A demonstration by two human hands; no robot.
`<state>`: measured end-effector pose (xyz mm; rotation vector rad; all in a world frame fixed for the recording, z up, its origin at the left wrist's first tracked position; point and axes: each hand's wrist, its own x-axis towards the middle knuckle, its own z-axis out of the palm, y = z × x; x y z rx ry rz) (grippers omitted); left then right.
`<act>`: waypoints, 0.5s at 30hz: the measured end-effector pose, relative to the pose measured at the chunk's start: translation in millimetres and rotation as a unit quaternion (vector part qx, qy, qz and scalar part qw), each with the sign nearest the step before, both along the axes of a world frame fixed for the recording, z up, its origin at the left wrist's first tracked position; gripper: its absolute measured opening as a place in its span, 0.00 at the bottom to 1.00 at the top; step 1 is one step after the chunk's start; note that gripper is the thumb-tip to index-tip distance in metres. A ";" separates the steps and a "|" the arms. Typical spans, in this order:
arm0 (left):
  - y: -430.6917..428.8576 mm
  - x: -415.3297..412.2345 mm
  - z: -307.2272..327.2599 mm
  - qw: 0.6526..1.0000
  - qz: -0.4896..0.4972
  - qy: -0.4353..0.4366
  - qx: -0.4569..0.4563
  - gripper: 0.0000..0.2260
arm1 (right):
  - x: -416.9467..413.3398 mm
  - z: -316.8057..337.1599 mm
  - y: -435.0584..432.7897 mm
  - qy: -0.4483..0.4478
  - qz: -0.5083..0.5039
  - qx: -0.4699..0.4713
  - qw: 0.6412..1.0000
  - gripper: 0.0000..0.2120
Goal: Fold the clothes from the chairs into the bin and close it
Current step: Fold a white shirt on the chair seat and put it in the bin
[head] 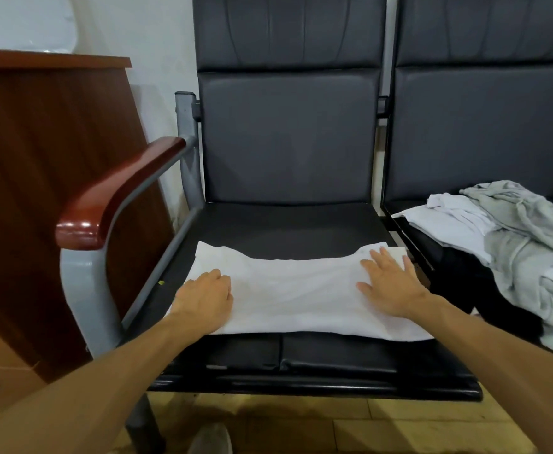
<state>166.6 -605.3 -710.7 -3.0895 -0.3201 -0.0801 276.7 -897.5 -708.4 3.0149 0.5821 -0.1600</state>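
Head view is taken up by a white garment (294, 290), partly folded and spread on the chair seat (285, 224) under and between both hands. The right hand (389, 283) is laid flat on the cloth's right end, fingers straight and spread. The left hand (203, 299) is set on the left end with its fingers bent downward; whether cloth is pinched beneath them cannot be told.

Beyond the right hand, a loose pile of clothes (514, 244) is heaped on the neighbouring seat, not yet folded.

Trouble is judged likeliest from the slick seat: if the cloth is pushed unevenly, the layers could be skewed or creases pressed in. The near edge lies close to the seat front, so the garment could be dragged off toward the floor.

No bin is seen anywhere, and its lid cannot be judged. The pile is cut off at the right frame edge, so the count of garments in it cannot be made out.
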 end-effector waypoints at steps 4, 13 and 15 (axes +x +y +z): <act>20.8 -2.6 -1.6 0.995 0.065 -0.030 0.064 0.16 | -10.1 1.7 19.0 0.037 0.042 0.042 0.998 0.26; 27.6 -1.7 0.8 0.985 0.163 0.051 0.009 0.20 | -16.7 0.3 45.5 0.129 0.047 0.058 0.989 0.26; 20.4 1.1 4.5 0.981 0.172 0.037 -0.083 0.17 | -17.7 2.3 46.9 0.142 0.052 0.061 0.987 0.26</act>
